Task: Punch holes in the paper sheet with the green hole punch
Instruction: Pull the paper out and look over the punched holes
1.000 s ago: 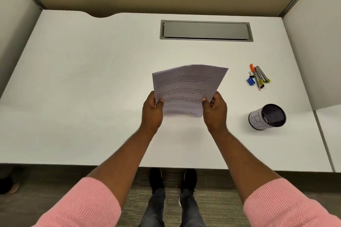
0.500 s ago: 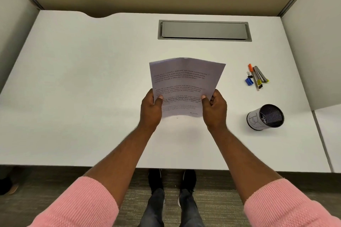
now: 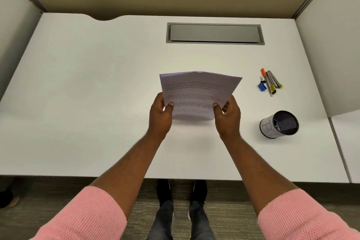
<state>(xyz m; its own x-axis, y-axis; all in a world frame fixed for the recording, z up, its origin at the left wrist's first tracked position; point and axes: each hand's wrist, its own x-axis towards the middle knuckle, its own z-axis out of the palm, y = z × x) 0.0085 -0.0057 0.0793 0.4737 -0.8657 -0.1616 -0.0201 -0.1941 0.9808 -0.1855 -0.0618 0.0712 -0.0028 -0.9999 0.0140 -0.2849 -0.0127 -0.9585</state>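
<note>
A printed paper sheet [image 3: 196,89] is held above the middle of the white desk [image 3: 87,93], tilted away from me with its lines of text facing up. My left hand [image 3: 160,117] grips its lower left edge, thumb on top. My right hand [image 3: 228,117] grips its lower right edge the same way. The sheet bows slightly between the two hands. No green hole punch is in view.
A black mesh cup [image 3: 279,124] with a white paper label stands to the right. Behind it lie several pens, markers and binder clips [image 3: 269,83]. A grey cable hatch [image 3: 215,33] sits at the back. Cubicle walls enclose three sides.
The sheet's far edge has dipped a little and the paper bows more. Both hands keep their grip in nearly the same place.
</note>
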